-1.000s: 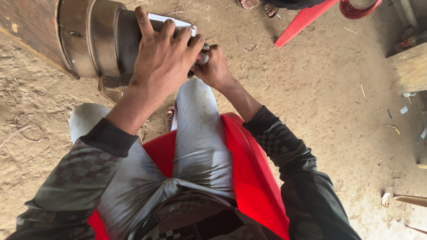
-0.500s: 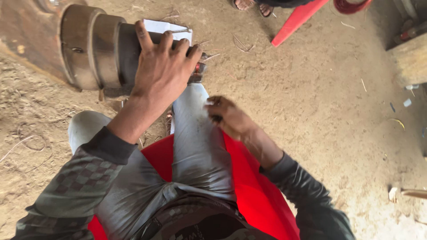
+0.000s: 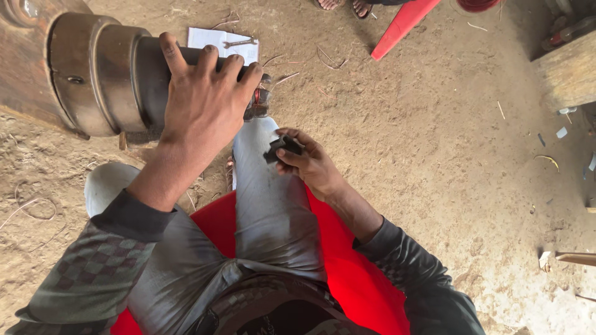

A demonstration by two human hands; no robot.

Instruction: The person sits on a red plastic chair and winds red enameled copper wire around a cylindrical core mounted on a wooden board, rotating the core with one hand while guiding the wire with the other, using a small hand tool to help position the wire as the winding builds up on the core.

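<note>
My left hand point(image 3: 202, 102) lies spread over the dark end of a large rusty metal cylinder point(image 3: 93, 77) that lies on the dirt floor, fingers wrapped over its top. Copper winding point(image 3: 256, 97) shows at the cylinder's tip by my fingertips. My right hand point(image 3: 308, 162) is lower, over my right knee, pinching a small black part point(image 3: 282, 147) between thumb and fingers. I sit on a red plastic seat point(image 3: 347, 273) in grey trousers.
A white sheet of paper point(image 3: 214, 40) with a small spanner point(image 3: 239, 43) on it lies behind the cylinder. A red chair leg point(image 3: 403, 25) and another person's sandalled feet point(image 3: 338, 5) are at the top. A wooden block point(image 3: 568, 71) stands at right.
My right hand came away from the cylinder's tip and drew back over my knee, now holding the small black part. My left hand stayed on the cylinder.
</note>
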